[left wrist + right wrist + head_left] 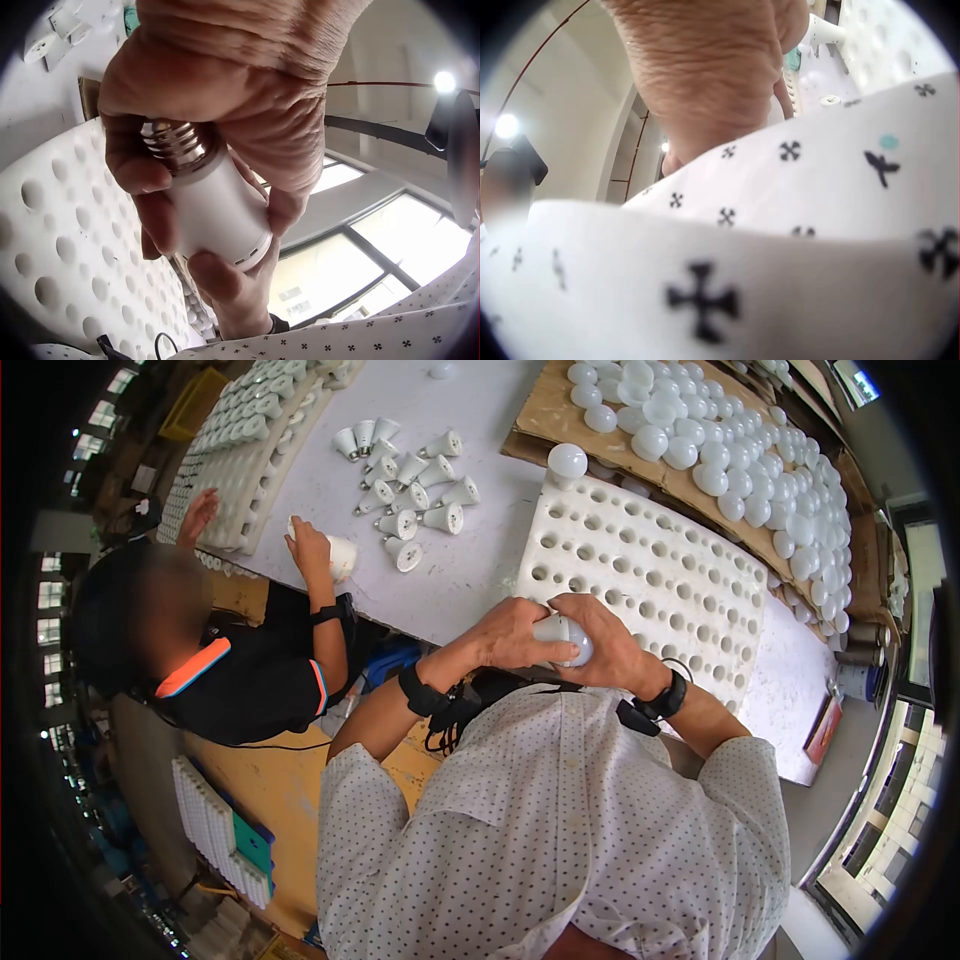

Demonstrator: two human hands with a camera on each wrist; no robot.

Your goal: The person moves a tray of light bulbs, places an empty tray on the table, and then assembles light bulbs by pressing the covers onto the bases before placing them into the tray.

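Observation:
Close in front of my shirt I hold an LED bulb (552,628) between both hands. Its white housing (217,206) and silver screw cap (176,142) show in the left wrist view. My left hand (513,633) curls its fingers and thumb round the housing and cap. From the other side my right hand (607,644) grips the bulb at its rounded white cover (577,645). Only the back and wrist of the right hand (705,75) appear in the right wrist view; a shirt sleeve hides most of the rest.
A white foam tray (640,575) with rows of holes lies just beyond my hands. Loose bulb covers (710,455) are heaped on cardboard behind it. Several bulb housings (405,555) lie on the table (480,575). Another person (250,660) works at the left beside a filled tray (225,480).

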